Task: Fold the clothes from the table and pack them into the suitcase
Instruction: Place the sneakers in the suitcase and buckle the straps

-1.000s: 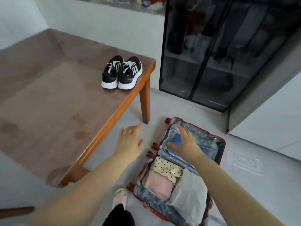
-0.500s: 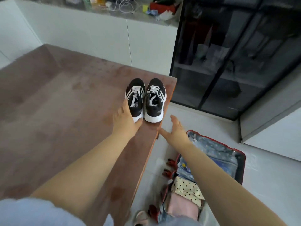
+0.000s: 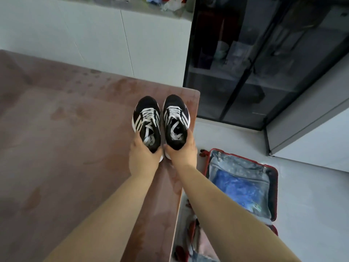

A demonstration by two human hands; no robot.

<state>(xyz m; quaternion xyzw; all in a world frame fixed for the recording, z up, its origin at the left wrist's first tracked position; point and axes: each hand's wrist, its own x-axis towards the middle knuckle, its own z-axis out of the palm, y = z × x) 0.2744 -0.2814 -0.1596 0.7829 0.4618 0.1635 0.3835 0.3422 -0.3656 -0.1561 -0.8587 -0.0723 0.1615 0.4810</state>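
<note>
Two black sneakers with white stripes and laces stand side by side near the far right corner of the brown table (image 3: 56, 148). My left hand (image 3: 143, 156) grips the heel of the left sneaker (image 3: 146, 118). My right hand (image 3: 182, 150) grips the heel of the right sneaker (image 3: 176, 116). Below the table's right edge the red suitcase (image 3: 274, 186) lies open on the floor. Blue items show through the clear cover of its lid half, and my right forearm hides most of its near half.
A dark glass-door cabinet (image 3: 255, 63) stands past the table's far right corner. A white counter (image 3: 94, 35) with clutter on top runs behind the table. Pale floor tiles (image 3: 311, 205) lie around the suitcase. No clothes are visible on the tabletop.
Both hands rose from above the suitcase to the table. The left reached the sneakers first; now each hand grips one sneaker's heel. The camera has moved closer over the table.
</note>
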